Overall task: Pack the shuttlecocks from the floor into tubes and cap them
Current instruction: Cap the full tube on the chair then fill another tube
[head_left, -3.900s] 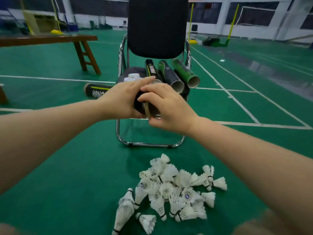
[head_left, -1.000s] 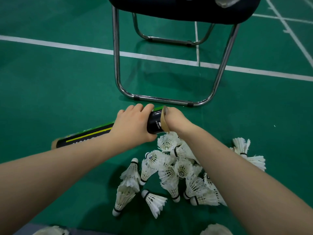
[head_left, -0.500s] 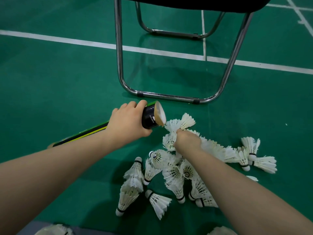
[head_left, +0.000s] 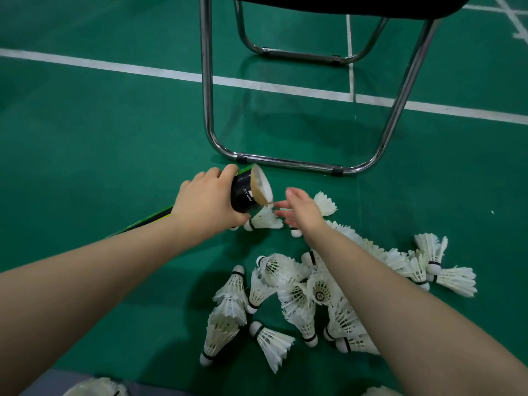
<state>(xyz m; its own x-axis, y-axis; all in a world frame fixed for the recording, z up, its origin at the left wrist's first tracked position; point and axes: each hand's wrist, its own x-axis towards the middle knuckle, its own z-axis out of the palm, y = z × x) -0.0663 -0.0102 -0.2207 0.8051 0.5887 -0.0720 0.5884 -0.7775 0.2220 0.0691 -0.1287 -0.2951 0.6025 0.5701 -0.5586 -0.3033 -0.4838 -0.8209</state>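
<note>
While my left hand (head_left: 205,204) grips the shuttlecock tube (head_left: 244,192) before the chair (head_left: 285,163), my right hand (head_left: 303,210) spreads empty; shuttlecocks (head_left: 300,292) heaped before the chair; likely light, fragile; I'd pinch corks (head_left: 204,360).

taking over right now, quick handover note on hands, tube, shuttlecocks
Left hand grips the black tube near its open mouth, tilted low over the floor.
Right hand is open beside the mouth, fingers straight, holding nothing.
White shows inside the mouth; how many are packed cannot be told.
Shuttlecocks lie piled on the floor before the chair, one under the tube's mouth.
Left: load the pile, then cap; no cap in view.
</note>
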